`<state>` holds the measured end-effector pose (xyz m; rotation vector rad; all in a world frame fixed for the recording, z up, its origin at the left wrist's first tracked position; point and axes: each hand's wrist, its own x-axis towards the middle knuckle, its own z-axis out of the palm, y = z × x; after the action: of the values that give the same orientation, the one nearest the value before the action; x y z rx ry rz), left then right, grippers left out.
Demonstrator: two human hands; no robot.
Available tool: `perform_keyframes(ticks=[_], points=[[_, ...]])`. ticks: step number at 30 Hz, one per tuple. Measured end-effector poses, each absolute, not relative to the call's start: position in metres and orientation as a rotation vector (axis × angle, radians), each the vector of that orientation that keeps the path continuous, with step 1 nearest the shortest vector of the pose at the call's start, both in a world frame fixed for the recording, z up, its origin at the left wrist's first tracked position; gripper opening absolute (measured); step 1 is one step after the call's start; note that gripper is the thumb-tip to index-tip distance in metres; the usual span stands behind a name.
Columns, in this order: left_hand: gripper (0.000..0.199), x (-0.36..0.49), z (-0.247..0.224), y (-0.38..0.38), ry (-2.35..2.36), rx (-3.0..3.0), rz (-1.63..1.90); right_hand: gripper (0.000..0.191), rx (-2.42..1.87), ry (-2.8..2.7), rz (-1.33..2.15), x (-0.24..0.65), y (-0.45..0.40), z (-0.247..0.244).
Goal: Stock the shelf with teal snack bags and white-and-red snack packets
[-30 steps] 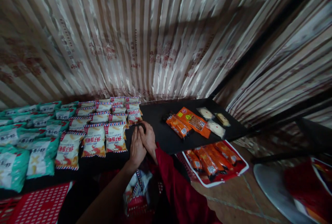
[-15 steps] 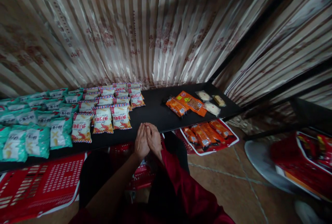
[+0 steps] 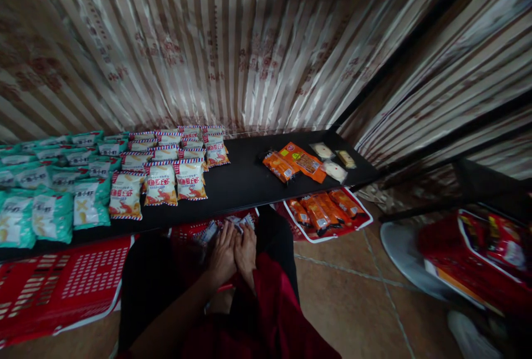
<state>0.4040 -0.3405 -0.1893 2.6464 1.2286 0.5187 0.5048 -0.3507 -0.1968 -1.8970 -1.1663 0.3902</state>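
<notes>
My left hand point(image 3: 223, 255) and my right hand point(image 3: 246, 249) are side by side below the shelf's front edge, backs up and thumbs together. Their fingers stretch forward and look open. Just beyond the fingertips lie shiny snack bags point(image 3: 241, 221) in a red basket point(image 3: 183, 231) between my knees. Whether the fingertips touch these bags I cannot tell. On the black shelf point(image 3: 233, 181) above, white and orange snack bags point(image 3: 161, 183) with striped edges stand in rows. Teal snack bags point(image 3: 90, 204) stand in rows at their left.
Orange packets point(image 3: 281, 165) and small clear-wrapped pieces point(image 3: 334, 172) lie on the shelf's right part. Under it, a basket point(image 3: 307, 235) holds more orange packets. A red basket point(image 3: 95, 270) sits lower left; another container with packets point(image 3: 440, 242) is at right. Striped sheeting point(image 3: 249, 43) hangs behind.
My hands have gone down and closer to me, from the shelf's front edge to the basket below it. The shiny bags there now show more. The view has shifted slightly.
</notes>
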Motion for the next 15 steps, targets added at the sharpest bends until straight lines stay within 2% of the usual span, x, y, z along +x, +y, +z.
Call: perform_keyframes(ticks=[6,15], points=[[0.058,0.406,-0.197,-0.342,1.252,2.434,0.138,0.05,-2.102,-0.912,0.531,0.507,-0.343,-0.225],[0.06,0.41,-0.194,-0.333,1.167,2.26,-0.018,0.055,-2.172,-0.807,0.594,0.503,-0.336,-0.219]])
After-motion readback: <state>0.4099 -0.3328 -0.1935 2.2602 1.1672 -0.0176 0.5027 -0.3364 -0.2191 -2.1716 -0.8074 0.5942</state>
